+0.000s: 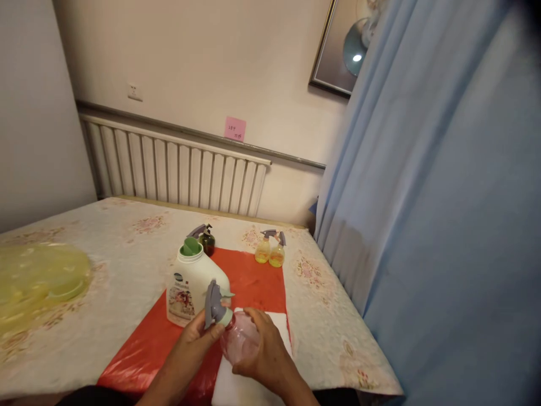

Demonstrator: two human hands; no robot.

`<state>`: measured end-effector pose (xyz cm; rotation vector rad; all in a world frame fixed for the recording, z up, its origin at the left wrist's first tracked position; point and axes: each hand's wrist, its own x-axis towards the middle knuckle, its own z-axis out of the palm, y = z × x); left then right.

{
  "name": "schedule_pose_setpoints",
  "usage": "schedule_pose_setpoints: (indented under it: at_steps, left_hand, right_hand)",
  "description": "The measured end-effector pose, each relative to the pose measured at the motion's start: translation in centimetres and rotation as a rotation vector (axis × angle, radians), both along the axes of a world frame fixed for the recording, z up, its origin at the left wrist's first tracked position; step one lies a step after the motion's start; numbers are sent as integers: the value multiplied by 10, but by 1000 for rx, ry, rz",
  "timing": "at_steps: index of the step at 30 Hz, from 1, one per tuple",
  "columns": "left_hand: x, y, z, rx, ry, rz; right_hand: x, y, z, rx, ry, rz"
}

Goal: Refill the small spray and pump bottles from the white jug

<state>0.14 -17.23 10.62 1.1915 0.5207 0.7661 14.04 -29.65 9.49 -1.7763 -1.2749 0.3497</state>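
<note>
My right hand (265, 351) wraps the round body of a small pink spray bottle (239, 338), tilted over a white cloth (236, 386). My left hand (195, 334) grips its grey trigger head (214, 304) at the neck. Just behind stands a white detergent jug (190, 287) with a green cap, on a red plastic sheet (253, 282).
Two yellow spray bottles (270, 251) and a dark green one (206, 239) stand at the far edge of the red sheet. A yellow plastic bag (38, 279) lies at left. The floral tablecloth (127, 248) meets a radiator (177, 172) behind; a blue curtain (422, 225) hangs at right.
</note>
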Motion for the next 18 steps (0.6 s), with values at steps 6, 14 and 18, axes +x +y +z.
schedule_pose_setpoints:
  at_steps: [6, 14, 18]
  left_hand:
    - [-4, 5, -4, 242, 87, -81]
    - [-5, 6, -2, 210, 96, -75]
    - [-4, 1, 0, 159, 88, -24]
  right_hand:
    - [-6, -3, -4, -26, 26, -30]
    - [-16, -6, 5, -47, 115, -40]
    - [-19, -3, -3, -15, 129, -27]
